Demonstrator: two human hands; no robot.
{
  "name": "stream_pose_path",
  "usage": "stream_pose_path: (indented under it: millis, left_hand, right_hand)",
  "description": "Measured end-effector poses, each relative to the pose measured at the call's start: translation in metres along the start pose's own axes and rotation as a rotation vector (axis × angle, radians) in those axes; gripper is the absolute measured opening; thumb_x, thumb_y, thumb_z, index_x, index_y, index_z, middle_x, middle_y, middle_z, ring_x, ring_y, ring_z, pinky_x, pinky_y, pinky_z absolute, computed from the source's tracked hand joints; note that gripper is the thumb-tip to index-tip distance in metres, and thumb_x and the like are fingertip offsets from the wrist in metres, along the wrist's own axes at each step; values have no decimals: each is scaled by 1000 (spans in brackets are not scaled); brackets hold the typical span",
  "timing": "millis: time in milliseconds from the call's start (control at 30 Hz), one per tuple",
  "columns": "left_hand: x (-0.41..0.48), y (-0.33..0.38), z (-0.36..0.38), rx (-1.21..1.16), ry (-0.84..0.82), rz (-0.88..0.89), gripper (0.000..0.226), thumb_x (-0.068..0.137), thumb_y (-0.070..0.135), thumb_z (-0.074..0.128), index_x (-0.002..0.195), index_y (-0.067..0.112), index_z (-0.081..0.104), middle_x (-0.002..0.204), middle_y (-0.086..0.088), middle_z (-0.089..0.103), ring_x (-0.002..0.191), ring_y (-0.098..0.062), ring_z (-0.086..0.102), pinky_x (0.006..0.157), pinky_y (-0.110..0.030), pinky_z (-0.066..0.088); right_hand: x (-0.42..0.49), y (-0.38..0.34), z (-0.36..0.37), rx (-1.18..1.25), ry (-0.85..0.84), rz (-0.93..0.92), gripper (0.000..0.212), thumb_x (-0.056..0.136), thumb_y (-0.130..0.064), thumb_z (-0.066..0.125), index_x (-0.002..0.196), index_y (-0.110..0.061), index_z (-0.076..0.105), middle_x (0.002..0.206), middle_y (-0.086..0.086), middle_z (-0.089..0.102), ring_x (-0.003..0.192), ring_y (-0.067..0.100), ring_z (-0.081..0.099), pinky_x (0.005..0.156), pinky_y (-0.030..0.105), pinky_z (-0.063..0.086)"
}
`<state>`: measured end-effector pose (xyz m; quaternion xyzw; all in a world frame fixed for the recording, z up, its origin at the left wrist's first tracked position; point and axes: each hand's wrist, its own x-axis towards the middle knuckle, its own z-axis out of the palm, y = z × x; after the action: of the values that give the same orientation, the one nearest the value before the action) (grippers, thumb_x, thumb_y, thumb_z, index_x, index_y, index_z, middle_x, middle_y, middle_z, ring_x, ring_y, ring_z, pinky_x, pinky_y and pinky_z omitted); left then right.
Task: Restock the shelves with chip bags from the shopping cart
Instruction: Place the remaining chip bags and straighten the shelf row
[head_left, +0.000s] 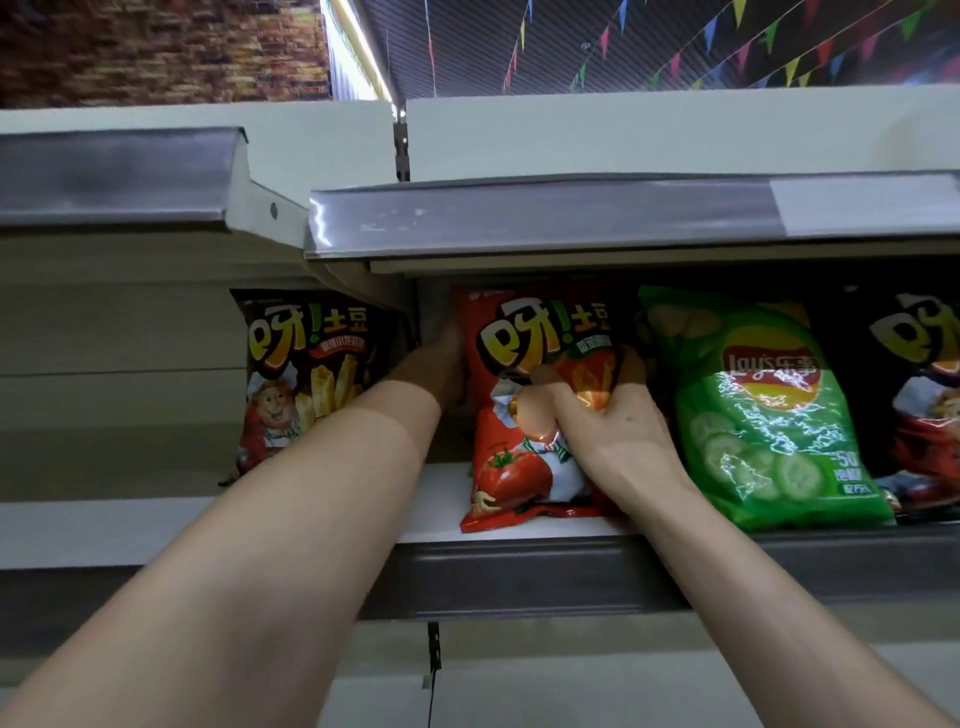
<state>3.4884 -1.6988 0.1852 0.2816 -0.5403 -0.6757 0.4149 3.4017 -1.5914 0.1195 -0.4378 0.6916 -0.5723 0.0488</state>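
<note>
A red tomato chip bag (514, 467) stands upright on the white shelf (441, 514), between both my hands. My left hand (441, 364) reaches behind the bag's left edge; its fingers are hidden behind the bag. My right hand (608, 415) grips the front and right side of the bag, thumb across the front. A green cucumber chip bag (763, 415) stands just right of it, touching my right hand. A dark brown chip bag (306, 374) stands on the neighbouring shelf to the left.
Another dark chip bag (919, 405) stands at the far right. An upper shelf with a grey price rail (545, 218) overhangs the bags closely. A grey rail (519, 577) fronts the shelf. The shopping cart is out of view.
</note>
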Motion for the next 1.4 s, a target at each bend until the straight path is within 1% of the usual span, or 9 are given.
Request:
stream_pose_path:
  millis: [133, 233, 433, 633, 800, 967, 1100, 1233, 1400]
  left_hand:
    - [-25, 0, 5, -51, 195, 152, 55, 99, 56, 30, 127, 16, 55, 118, -15, 63, 89, -27, 62, 62, -28, 52]
    - [-52, -17, 9, 349, 430, 258, 62, 95, 61, 36, 142, 21, 40, 127, -8, 57, 110, -27, 55, 93, -33, 43]
    - [-81, -53, 25, 698, 425, 224, 40, 99, 46, 42, 120, 14, 51, 113, -13, 59, 109, -31, 56, 80, -27, 34]
    - [-78, -55, 26, 871, 518, 262, 70, 97, 59, 34, 149, 12, 27, 136, -12, 46, 123, -38, 48, 88, -36, 39]
    - [-100, -52, 34, 1109, 572, 606, 56, 99, 41, 44, 139, 3, 40, 140, -24, 40, 131, -36, 36, 107, -45, 26]
    - [-102, -72, 80, 1107, 281, 955, 57, 88, 35, 44, 136, 5, 45, 123, -20, 48, 116, -37, 47, 98, -44, 41]
    - [-97, -89, 101, 1410, 77, 834, 64, 94, 37, 49, 151, 18, 25, 137, -14, 42, 124, -32, 41, 106, -41, 32]
    - [-94, -96, 102, 1653, 86, 789, 71, 95, 48, 42, 154, 25, 9, 143, -13, 37, 128, -31, 39, 113, -44, 19]
    - [-90, -98, 109, 1738, 136, 704, 66, 99, 46, 35, 154, 20, 7, 148, -16, 32, 131, -32, 37, 112, -45, 17]
  right_hand:
    - [-1, -3, -2, 22, -24, -3, 111, 58, -75, 53, 150, -20, 23, 132, 13, 54, 122, 35, 50, 101, 46, 43]
    - [-2, 1, -6, 54, -64, -2, 96, 78, -64, 60, 151, -18, 20, 141, 14, 46, 131, 34, 42, 108, 43, 36]
    - [-14, 2, -9, 85, -174, -32, 65, 99, -40, 42, 152, -13, 15, 146, 17, 37, 135, 32, 36, 108, 36, 28]
    - [-24, -4, -15, -58, -179, -83, 55, 100, -39, 42, 141, -6, 28, 137, 21, 41, 128, 37, 40, 102, 41, 34]
    - [-30, -3, -50, -280, -23, -412, 53, 98, -27, 48, 145, -9, 32, 135, 17, 41, 126, 36, 40, 103, 45, 37]
    - [-15, 11, -98, -355, 133, -487, 42, 93, -15, 55, 133, -5, 50, 125, 22, 47, 117, 40, 45, 99, 43, 36]
    - [-9, 37, -127, -411, 200, -375, 54, 92, -28, 59, 140, -8, 44, 139, 22, 39, 127, 40, 40, 102, 43, 36]
    - [-12, 59, -127, -360, 126, -280, 71, 93, -39, 58, 150, -13, 25, 154, 17, 21, 138, 35, 30, 107, 41, 32]
    - [0, 63, -115, -396, 84, -291, 63, 94, -39, 56, 143, -7, 32, 147, 21, 26, 130, 41, 36, 99, 45, 40]
